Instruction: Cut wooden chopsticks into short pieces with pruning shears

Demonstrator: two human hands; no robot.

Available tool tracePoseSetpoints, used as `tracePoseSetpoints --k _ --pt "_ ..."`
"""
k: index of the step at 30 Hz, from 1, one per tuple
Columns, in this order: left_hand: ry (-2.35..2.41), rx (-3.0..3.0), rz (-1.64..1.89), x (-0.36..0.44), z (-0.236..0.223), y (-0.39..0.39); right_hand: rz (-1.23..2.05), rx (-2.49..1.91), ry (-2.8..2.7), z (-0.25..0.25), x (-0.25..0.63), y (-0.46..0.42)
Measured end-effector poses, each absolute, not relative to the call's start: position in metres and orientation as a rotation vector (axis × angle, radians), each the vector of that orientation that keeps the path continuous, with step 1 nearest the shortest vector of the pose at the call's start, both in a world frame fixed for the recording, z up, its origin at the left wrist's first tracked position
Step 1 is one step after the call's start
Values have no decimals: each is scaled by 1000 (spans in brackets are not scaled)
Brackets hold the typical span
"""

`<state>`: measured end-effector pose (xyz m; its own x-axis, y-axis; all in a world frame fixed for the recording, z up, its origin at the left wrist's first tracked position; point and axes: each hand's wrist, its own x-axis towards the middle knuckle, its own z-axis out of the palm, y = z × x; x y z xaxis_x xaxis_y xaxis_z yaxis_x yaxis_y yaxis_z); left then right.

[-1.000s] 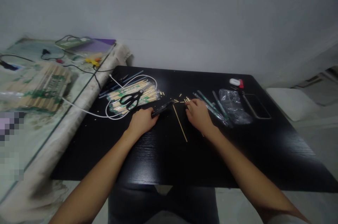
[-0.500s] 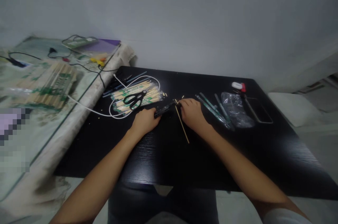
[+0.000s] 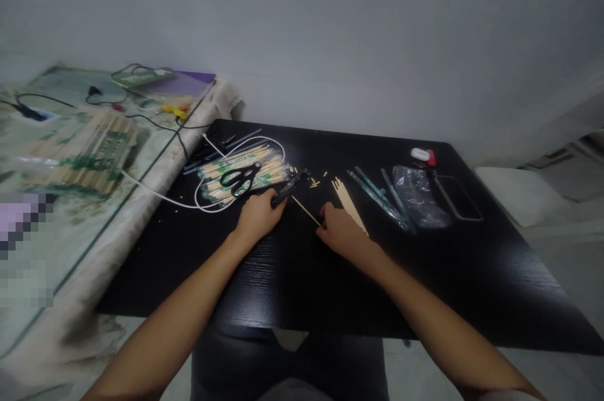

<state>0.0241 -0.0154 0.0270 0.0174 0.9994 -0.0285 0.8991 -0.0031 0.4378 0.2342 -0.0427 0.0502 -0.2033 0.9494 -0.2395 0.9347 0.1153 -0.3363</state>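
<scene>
My left hand [image 3: 259,218] is closed around a black hand tool [image 3: 289,189], whose exact kind is hard to make out in the dim light. Its far end points up and to the right above the black table. Between finger and thumb, my right hand [image 3: 340,231] pinches one thin wooden chopstick [image 3: 306,210], slanting up-left toward the tool and apart from it. Several loose chopsticks [image 3: 350,204] lie side by side just beyond and partly behind the right hand. Short cut wooden pieces [image 3: 314,183] are scattered on the table past the tool.
Black-handled scissors [image 3: 241,178] rest on wrapped chopsticks [image 3: 212,169], ringed by a white cable [image 3: 197,201]. To the right lie clear wrappers [image 3: 381,199], a plastic bag [image 3: 418,196] and a phone-shaped frame [image 3: 457,197]. More packs [image 3: 101,152] sit on the glass-topped table at left.
My right hand has moved down toward me, now with a chopstick pinched in it, uncovering the loose chopsticks and cut pieces. The tool in my left hand has shifted slightly left.
</scene>
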Motion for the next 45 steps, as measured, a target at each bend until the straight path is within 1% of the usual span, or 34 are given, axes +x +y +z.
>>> tracePoseSetpoints --k 3,7,10,13,16,19,22,26,30,33,36,41,45 --pt "1895 1896 603 23 26 -16 662 -1941 -2304 50 233 -43" --pt "1800 1824 875 20 24 -16 849 -1717 -2242 48 244 -41" --pt "1733 1759 999 20 21 -16 1138 -1503 -2071 47 253 -37" --pt "1645 1621 1030 22 18 -15 1551 -1237 -1660 47 256 -36" --pt "1543 1472 1017 24 15 -14 1728 -964 -1311 51 255 -39" --pt "1466 1393 1046 27 13 -16 1749 -807 -1210 54 257 -42" --pt "1398 1389 1099 30 13 -19 1775 -755 -1192 53 261 -43" --pt "1339 1402 1121 34 16 -25 1820 -755 -1109 44 262 -41" --pt "1376 1550 1083 33 21 -29 1728 -870 -1051 38 255 -43" --pt "1492 1844 1005 29 25 -32 1593 -1005 -1135 39 250 -47" --pt "1565 2058 878 27 27 -34 1492 -1018 -1125 44 246 -50" --pt "1601 2154 697 34 29 -40 1464 -1020 -1121 48 243 -52" --pt "1610 2206 670 39 29 -43 1384 -1055 -1170 48 244 -52"
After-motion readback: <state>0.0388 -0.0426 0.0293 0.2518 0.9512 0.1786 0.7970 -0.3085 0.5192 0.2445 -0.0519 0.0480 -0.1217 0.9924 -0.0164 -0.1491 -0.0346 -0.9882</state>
